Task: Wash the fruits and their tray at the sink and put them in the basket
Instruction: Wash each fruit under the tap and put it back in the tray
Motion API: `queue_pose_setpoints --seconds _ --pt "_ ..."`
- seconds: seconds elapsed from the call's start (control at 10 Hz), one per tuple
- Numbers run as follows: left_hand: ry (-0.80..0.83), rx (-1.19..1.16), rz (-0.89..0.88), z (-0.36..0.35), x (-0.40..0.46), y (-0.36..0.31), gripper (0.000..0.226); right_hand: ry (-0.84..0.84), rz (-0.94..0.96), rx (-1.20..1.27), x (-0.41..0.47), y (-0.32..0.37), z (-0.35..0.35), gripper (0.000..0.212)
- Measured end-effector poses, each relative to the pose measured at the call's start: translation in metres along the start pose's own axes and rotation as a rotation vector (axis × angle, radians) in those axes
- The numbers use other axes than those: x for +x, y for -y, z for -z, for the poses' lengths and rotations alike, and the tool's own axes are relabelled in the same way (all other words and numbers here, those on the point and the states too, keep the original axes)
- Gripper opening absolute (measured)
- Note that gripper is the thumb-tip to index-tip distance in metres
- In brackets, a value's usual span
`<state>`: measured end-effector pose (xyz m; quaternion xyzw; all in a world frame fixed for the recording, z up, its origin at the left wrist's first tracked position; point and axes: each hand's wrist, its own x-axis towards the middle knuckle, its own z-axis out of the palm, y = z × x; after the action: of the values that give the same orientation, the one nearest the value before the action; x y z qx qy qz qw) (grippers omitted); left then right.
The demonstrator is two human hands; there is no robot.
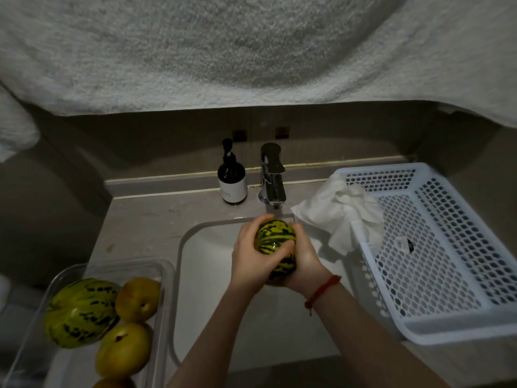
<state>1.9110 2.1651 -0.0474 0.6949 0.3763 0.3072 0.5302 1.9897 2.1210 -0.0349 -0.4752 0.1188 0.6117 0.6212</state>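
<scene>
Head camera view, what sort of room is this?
Probably a bathroom or washroom counter: a white rectangular basin, a chrome single-lever tap and a dark pump soap bottle.

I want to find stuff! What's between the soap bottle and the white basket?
In the head view, the tap and a crumpled white cloth lie between the soap bottle and the basket.

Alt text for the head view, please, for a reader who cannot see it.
Both hands, left hand and right hand, hold a striped melon over the sink below the faucet. More fruit waits in a clear tray left; a white basket sits right.
</scene>
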Motion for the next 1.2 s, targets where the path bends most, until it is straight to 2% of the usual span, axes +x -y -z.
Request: queue_pose_setpoints --seconds 0.1,0.2,0.3,0.4,0.5,0.6,0.7,0.8,0.9,1.0,1.1,1.2 --pt "0.037 -0.212 0.105 -0.002 0.001 0.003 0.041 -0.194 0.425 -0.192 0.003 -0.007 0.0 0.035" --pt "0.166 -0.97 0.558 -0.004 0.002 0.006 0.03 -0.273 1.507 -1.055 0.001 -0.023 0.005 0.02" --pt "0.214 -1.288 0.749 -0.001 0.001 0.012 0.048 0.043 1.894 -1.616 0.004 -0.013 0.016 0.018" --pt "0.235 -1.286 0.796 -0.001 0.001 0.02 0.046 -0.01 1.793 -1.618 0.006 -0.008 0.02 0.023" --pt "0.284 -1.255 0.935 -0.003 0.002 0.018 0.056 -0.271 1.399 -1.076 0.002 -0.018 0.013 0.019" --pt "0.255 -1.188 0.976 -0.005 0.001 0.018 0.067 -0.341 0.844 -0.515 0.005 -0.018 0.009 0.008" --pt "0.228 -1.193 0.964 -0.001 0.002 0.02 0.064 -0.319 1.021 -0.816 -0.001 -0.025 0.012 0.026" --pt "0.231 -1.158 0.892 0.001 0.007 0.024 0.055 -0.234 1.382 -1.159 -0.009 -0.02 0.015 0.04" --pt "0.27 -1.124 0.87 0.004 0.009 0.027 0.051 -0.091 1.667 -1.525 -0.005 -0.004 0.022 0.027" --pt "0.352 -1.102 0.845 0.003 0.003 0.027 0.065 0.043 1.612 -1.672 0.0 0.006 0.023 0.019" --pt "0.386 -1.111 0.831 -0.004 -0.001 0.023 0.054 -0.142 1.248 -1.359 0.001 0.004 0.016 0.013" --pt "0.38 -1.158 0.859 -0.01 0.0 0.021 0.049 -0.425 1.153 -1.083 0.003 -0.015 0.012 0.017"
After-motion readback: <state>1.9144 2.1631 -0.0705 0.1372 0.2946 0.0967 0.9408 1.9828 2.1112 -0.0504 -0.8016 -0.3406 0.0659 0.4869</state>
